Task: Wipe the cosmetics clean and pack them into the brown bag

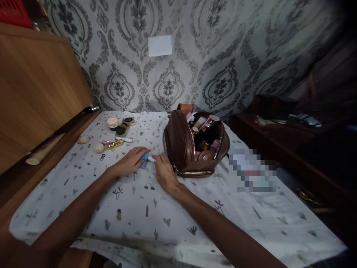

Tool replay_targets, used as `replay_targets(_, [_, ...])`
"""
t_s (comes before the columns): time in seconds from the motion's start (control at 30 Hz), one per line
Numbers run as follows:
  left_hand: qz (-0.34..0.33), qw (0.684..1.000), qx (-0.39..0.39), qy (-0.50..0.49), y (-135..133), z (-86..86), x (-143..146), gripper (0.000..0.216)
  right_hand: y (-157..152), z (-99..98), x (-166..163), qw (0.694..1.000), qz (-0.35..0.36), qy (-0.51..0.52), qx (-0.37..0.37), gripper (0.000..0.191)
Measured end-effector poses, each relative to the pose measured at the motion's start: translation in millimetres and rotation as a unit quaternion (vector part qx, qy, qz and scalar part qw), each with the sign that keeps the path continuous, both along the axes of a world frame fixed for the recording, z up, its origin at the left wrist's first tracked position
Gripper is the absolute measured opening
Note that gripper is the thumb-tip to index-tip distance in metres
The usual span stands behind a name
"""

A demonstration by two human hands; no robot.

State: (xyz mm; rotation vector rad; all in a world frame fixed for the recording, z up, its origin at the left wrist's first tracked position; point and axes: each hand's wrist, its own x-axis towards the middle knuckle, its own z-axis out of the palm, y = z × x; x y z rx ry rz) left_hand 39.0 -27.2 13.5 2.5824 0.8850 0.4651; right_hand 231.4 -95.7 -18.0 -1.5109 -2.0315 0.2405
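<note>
My left hand (131, 160) and my right hand (165, 172) meet low over a white printed cloth (195, 208), both pinching a small blue and white tube (146, 160) between them. The left fingers curl over its blue end; the right fingertips touch its white end. Just right of my hands stands an open brown leather cosmetic bag (181, 143), unzipped and packed with several small bottles and tubes.
Loose cosmetics lie at the back left of the cloth: a peach jar (112, 122), a dark compact (128, 120), a gold tube (114, 144), a white stick (125, 139). A wooden board (33, 93) borders the left. A dark side table (279, 137) stands at the right.
</note>
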Motion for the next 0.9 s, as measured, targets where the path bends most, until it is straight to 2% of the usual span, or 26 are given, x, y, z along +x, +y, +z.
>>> replay_targets(0.13, [-0.023,0.998,-0.042,-0.041,9,2.5,-12,0.04,-1,1.6,2,0.999,0.014,0.051,0.007,0.042])
replay_targets(0.27, [0.029,0.985,-0.117,-0.127,11,4.5,-14,0.037,-3,6.0,5,0.993,0.041,0.106,0.02,0.035])
replay_targets(0.43, [0.095,0.939,-0.215,-0.25,7,9.0,-9,0.041,-9,11.6,6,0.988,0.078,0.128,-0.022,0.028])
replay_targets(0.57, [0.079,0.897,-0.275,-0.337,3,7.2,-4,0.043,-11,12.8,6,0.978,0.095,0.173,-0.068,0.028])
replay_targets(0.63, [0.064,0.887,-0.294,-0.35,1,8.3,-2,0.045,-10,12.5,7,0.965,0.103,0.223,-0.096,0.028])
replay_targets(0.7, [0.047,0.898,-0.29,-0.327,-2,12.1,-2,0.045,-8,12.1,8,0.941,0.122,0.285,-0.136,0.029])
replay_targets(0.8, [0.031,0.935,-0.243,-0.257,-7,20.7,-1,0.04,-7,12.1,10,0.911,0.147,0.341,-0.178,0.032])
replay_targets(0.9, [0.031,0.963,-0.173,-0.204,-11,27.8,0,0.037,-8,13.4,10,0.928,0.143,0.313,-0.141,0.029])
